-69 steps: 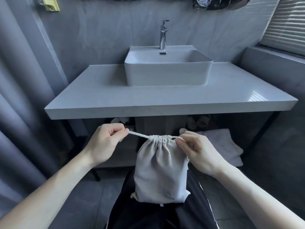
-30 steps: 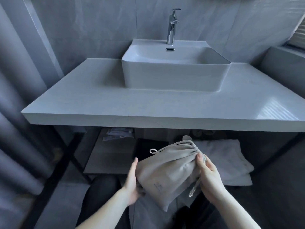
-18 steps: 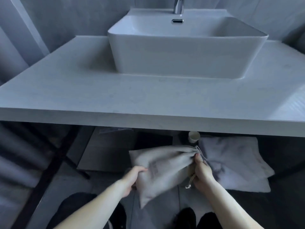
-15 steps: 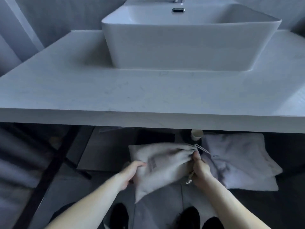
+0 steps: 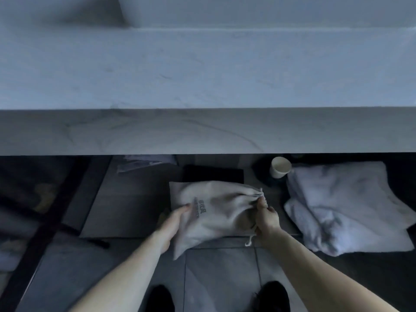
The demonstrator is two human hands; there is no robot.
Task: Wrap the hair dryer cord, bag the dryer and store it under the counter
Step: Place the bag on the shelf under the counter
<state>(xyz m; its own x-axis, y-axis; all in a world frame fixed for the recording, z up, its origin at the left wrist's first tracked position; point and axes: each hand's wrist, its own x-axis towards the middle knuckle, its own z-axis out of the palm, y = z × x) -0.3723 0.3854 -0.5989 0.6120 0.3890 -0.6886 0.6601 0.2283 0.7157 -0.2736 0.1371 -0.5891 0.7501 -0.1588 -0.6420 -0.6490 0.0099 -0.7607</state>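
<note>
Head view, looking down past our own forearms: our right hand (image 5: 265, 218) has its fingers curled around the gathered neck of a pale cloth bag (image 5: 216, 212), pinching it closed, while our left hand (image 5: 173, 224) grips the bag's other end, thumb on top and fingers tucked beneath. We hold the bag sideways between both hands, with dark printed lettering facing up and a drawstring (image 5: 248, 240) end dangling below our right wrist. We hold it over the front edge of a low grey shelf (image 5: 126, 206) beneath the counter (image 5: 202, 91), whose pale marbled slab fills the upper half of what we see. Whether the bag touches the shelf, we cannot tell. On the shelf to the right lie folded white towels (image 5: 346, 206), with a paper cup (image 5: 280, 167) on its side just behind them. Grey floor tiles (image 5: 220, 280) and our dark shoes (image 5: 273, 297) show below.
</note>
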